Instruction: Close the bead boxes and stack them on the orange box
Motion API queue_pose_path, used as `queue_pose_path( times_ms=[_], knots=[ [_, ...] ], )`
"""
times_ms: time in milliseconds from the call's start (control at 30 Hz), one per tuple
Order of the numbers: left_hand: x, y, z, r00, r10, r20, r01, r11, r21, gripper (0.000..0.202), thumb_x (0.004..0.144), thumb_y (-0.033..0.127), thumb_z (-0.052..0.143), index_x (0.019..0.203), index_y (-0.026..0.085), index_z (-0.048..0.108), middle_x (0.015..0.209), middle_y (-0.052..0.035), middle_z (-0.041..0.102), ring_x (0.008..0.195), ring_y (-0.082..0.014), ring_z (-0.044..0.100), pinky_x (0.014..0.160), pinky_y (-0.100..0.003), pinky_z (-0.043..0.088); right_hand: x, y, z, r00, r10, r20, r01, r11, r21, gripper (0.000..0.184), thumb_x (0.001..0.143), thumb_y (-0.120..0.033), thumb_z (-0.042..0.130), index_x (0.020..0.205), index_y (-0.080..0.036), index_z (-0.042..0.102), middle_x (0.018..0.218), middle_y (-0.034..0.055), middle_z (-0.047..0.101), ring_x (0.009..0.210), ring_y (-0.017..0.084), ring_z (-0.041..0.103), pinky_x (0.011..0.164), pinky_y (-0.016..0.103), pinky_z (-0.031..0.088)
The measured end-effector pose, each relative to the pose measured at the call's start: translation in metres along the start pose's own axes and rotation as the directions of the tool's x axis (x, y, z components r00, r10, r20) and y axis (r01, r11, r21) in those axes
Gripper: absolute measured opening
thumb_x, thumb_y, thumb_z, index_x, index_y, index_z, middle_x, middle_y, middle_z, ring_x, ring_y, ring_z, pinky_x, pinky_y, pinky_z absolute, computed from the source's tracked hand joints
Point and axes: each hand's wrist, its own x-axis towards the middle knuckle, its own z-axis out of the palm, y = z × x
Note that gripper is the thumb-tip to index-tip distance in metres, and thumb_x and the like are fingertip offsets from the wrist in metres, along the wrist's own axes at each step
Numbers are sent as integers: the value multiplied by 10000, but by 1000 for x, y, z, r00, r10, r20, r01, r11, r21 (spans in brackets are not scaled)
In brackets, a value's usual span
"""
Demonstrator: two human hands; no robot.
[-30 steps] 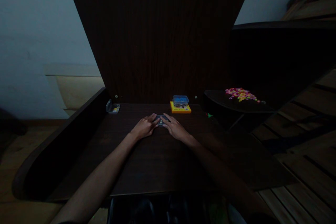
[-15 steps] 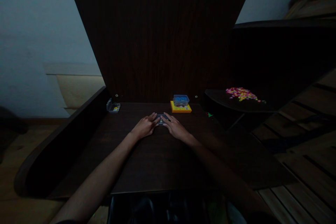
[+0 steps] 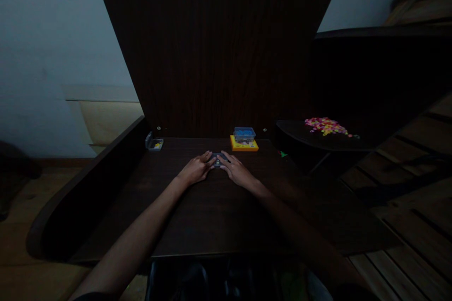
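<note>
Between my two hands, on the dark desk (image 3: 197,225), lies a small clear plastic box (image 3: 217,163) with something pale inside that is too small to make out. My left hand (image 3: 196,170) grips its left side, fingers pointing inward over the edge. From the right, my right hand (image 3: 238,172) holds the opposite side, its thumb near the front. The fingers hide much of the box. Behind it and a little to the right, a clear case with blue contents (image 3: 244,133) rests on a yellow box (image 3: 247,146).
An open clear case (image 3: 155,144) with a yellow bit inside stands at the back left. A pile of colourful small pieces (image 3: 326,126) lies on a raised corner shelf (image 3: 296,130) at right. Near it is a green scrap (image 3: 283,154). A side panel (image 3: 88,188) bounds the left.
The view has shifted very slightly. Both hands stay in place on the small clear plastic box, with no clear movement of the fingers.
</note>
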Motion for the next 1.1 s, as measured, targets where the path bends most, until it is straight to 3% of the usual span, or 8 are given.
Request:
queue_pose_path(
  times_ms=[167, 533, 767, 1100],
  knots=[
    [1, 0, 1, 1000, 2, 18, -2, 1000, 5, 397, 973, 260, 449, 1335, 116, 522, 1399, -206, 525, 1347, -288, 464, 1074, -431, 464, 0, -1, -1, 1000, -3, -3, 3, 1000, 0, 464, 953, -190, 482, 1417, -198, 493, 1499, 159, 414, 1332, 289, 466, 1086, 511, 418],
    [-4, 3, 1, 998, -39, -54, 34, 995, -93, 411, 999, 349, 408, 1339, 164, 543, 1448, -130, 500, 1396, -244, 399, 1119, -437, 419, -2, 2, -3, 1000, 15, -20, -13, 993, 116, 454, 964, -286, 492, 1414, -231, 499, 1513, 124, 402, 1377, 265, 412, 1132, 490, 364],
    [-3, 7, -2, 996, -84, -43, 76, 984, -161, 442, 992, 387, 418, 1331, 141, 562, 1437, -146, 508, 1388, -257, 412, 1120, -439, 416, -4, 9, -8, 996, 87, -13, -80, 953, 292, 658, 896, -365, 610, 1491, -217, 370, 1513, 135, 398, 1394, 248, 388, 1157, 454, 331],
    [-5, 10, -5, 989, -114, -92, 89, 966, -244, 518, 965, 467, 474, 1397, 181, 475, 1395, -123, 556, 1322, -243, 498, 1099, -450, 441, -4, 17, -15, 991, 135, -11, -121, 914, 388, 751, 806, -397, 719, 1467, -238, 400, 1444, 132, 490, 1316, 269, 484, 1115, 472, 375]
  ],
)
